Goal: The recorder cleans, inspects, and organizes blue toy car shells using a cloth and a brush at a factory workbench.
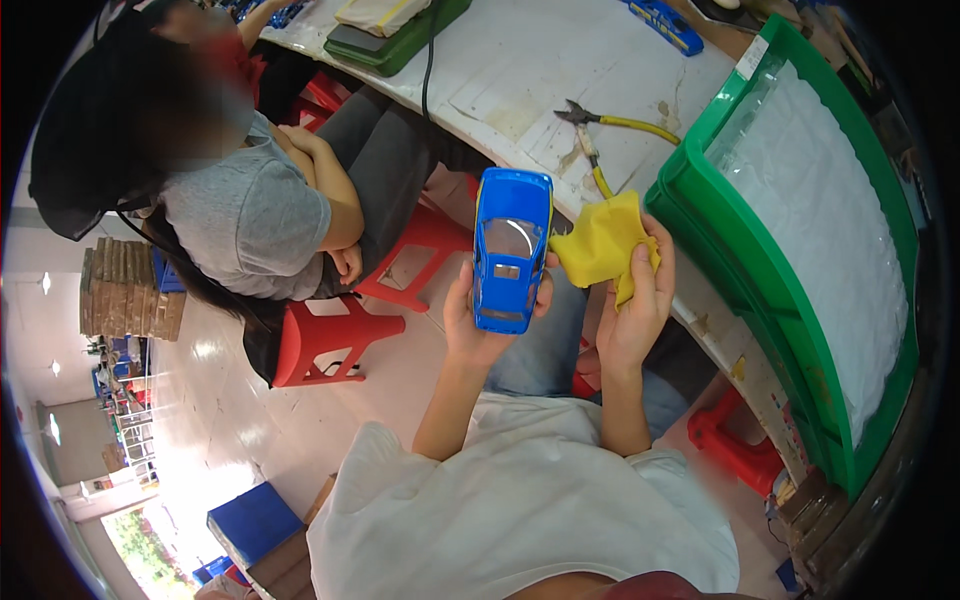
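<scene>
Blue toy car body (512,253), roof facing the camera, sits near the middle of the frame, gripped at its lower end by the left hand (480,335), whose fingers wrap both sides. Just right of it, the right hand (638,312) pinches a yellow cloth (603,243); whether the cloth touches the car is hard to tell. Above, yellow-handled cutters (580,116) lie open on the white tabletop (510,85), near a green tray (683,175) at the right. Another blue car (664,25) rests at upper right; a seated person (245,215) occupies the upper left.
</scene>
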Action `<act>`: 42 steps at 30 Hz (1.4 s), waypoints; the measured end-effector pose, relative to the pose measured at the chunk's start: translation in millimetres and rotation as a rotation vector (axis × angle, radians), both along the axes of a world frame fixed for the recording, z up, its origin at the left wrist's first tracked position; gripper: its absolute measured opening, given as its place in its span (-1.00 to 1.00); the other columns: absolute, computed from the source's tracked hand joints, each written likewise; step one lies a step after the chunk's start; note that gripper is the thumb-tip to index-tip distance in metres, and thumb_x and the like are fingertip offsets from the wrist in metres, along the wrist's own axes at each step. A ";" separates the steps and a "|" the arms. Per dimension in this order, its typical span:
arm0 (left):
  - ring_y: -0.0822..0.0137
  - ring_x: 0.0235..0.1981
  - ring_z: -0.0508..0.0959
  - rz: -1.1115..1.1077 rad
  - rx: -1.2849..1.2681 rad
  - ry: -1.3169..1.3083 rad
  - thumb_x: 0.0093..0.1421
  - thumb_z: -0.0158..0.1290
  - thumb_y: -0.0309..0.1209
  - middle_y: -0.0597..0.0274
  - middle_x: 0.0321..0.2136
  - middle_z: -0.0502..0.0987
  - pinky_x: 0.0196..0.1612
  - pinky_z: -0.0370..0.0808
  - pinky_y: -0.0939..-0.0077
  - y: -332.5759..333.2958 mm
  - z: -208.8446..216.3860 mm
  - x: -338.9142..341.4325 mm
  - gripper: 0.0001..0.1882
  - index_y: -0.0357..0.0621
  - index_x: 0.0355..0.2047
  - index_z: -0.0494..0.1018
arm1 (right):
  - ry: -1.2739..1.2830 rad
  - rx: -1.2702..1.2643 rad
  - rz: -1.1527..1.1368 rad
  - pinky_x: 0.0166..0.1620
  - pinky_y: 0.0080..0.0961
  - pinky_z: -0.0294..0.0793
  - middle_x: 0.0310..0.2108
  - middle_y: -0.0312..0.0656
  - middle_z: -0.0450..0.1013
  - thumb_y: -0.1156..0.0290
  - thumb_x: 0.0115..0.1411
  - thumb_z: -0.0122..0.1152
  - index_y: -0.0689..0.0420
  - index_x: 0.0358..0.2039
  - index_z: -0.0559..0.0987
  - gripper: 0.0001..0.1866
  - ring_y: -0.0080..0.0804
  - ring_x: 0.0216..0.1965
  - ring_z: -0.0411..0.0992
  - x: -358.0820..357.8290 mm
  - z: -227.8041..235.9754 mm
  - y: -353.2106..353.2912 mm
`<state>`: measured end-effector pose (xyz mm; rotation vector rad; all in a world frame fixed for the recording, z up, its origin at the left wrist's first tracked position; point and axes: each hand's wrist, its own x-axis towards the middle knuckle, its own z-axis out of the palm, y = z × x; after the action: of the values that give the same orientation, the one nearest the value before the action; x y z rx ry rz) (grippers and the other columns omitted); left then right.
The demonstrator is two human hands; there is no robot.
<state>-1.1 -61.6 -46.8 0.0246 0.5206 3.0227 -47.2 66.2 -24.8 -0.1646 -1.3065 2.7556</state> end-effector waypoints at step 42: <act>0.18 -0.18 0.36 0.097 0.071 0.042 0.22 -0.36 -0.06 -0.08 -0.02 0.24 -0.13 0.31 0.39 -5.2 12.9 -22.6 -0.42 -0.29 0.08 0.07 | 0.782 0.661 0.066 -0.44 -0.42 0.31 -0.59 -0.09 0.30 0.63 -0.11 -0.04 0.23 -0.53 0.43 -0.91 -0.22 -0.57 0.28 34.2 -35.4 1.5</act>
<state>-23.6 -66.7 -33.9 0.0687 0.4294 3.1406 -13.0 67.7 -60.2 0.8948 -1.8093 1.8916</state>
